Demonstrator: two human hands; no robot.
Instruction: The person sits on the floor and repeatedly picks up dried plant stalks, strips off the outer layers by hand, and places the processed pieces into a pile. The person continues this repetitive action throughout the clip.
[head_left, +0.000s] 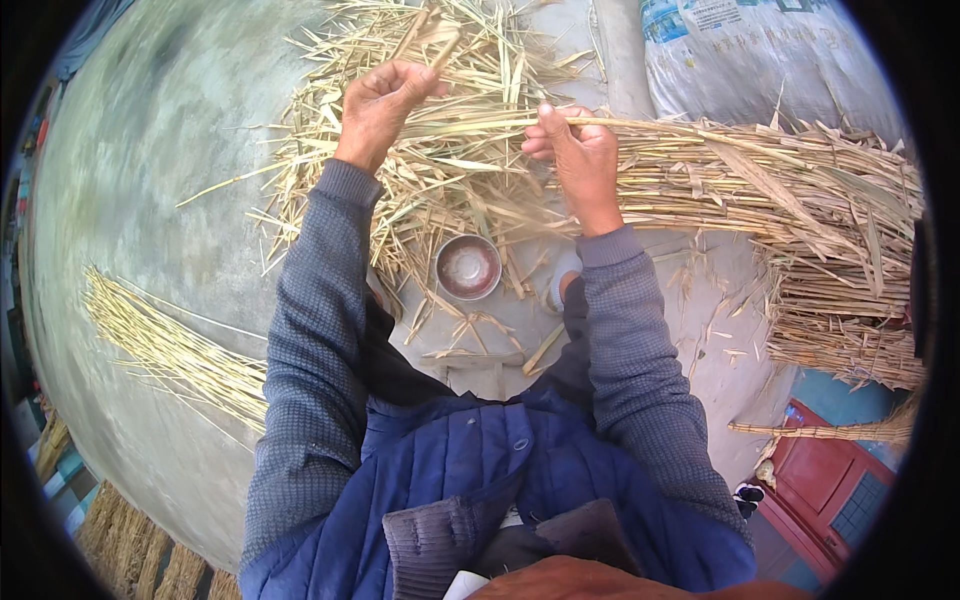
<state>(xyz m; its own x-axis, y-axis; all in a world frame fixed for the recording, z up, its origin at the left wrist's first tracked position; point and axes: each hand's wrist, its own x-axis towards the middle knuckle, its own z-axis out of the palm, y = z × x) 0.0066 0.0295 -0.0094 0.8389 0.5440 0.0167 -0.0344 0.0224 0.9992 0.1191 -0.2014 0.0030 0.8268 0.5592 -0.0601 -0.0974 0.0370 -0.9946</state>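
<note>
"Grey, smooth floor (180,130) spread all around; what lay on it, from your remote seat?"

"I saw a heap of pale leaves (425,205) at far centre, a small metal bowl (468,268) at its near edge, and thick stacked stalks (700,190) to the right. Thin yellow stalks (180,350) lay apart on the left, perhaps to avoid mixing."

"And the hands?"

"I saw the right hand (580,160) closed on one leafy stalk (660,126), thumb uppermost. The stalk stretched right across the stack, which probably helped support it. The left hand (385,110), above the heap, seemed to pinch a dry leaf (441,52), slightly blurred."

"Why there?"

"Likely so loose leaves could fall straight down, I judged."
</note>
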